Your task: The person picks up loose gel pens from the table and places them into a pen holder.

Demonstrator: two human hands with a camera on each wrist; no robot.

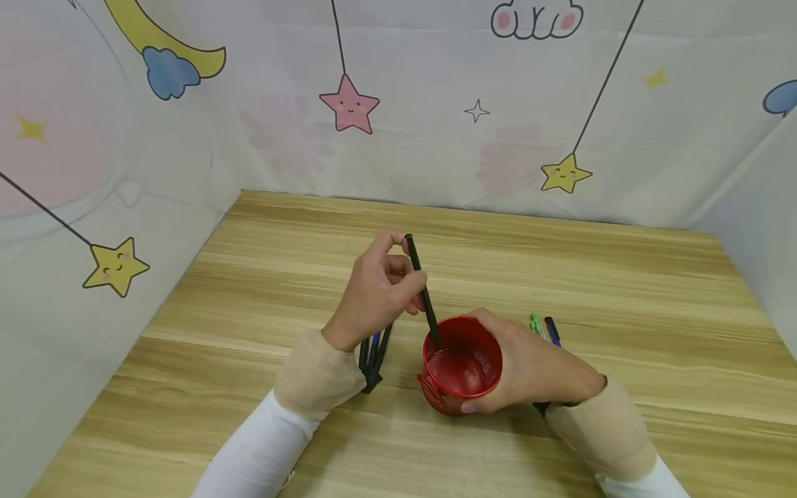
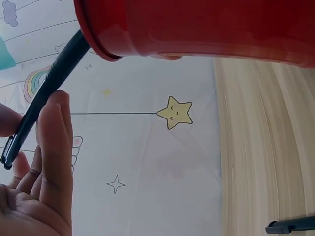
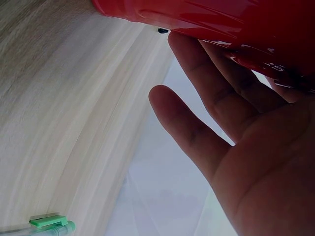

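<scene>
My left hand [image 1: 382, 290] pinches a black pen [image 1: 421, 287] between thumb and fingers. The pen is tilted, its lower end inside the mouth of a red cup [image 1: 436, 394]. In the left wrist view the pen [image 2: 54, 81] passes behind the cup's rim [image 2: 101, 46]. My right hand [image 1: 529, 360] grips the cup around its right side, thumb at the front. The cup leans with its opening toward the head camera, and its visible inside holds only the pen's tip. In the right wrist view fingers [image 3: 211, 83] lie against the red wall [image 3: 206, 19].
Several dark pens [image 1: 373, 349], one bluish, lie on the wooden table [image 1: 249, 290] beneath my left wrist. A green-clipped pen [image 1: 537, 325] and a dark-capped blue pen [image 1: 552, 330] lie beyond my right hand. A printed cloth [image 1: 423, 152] stands behind the table and along its sides.
</scene>
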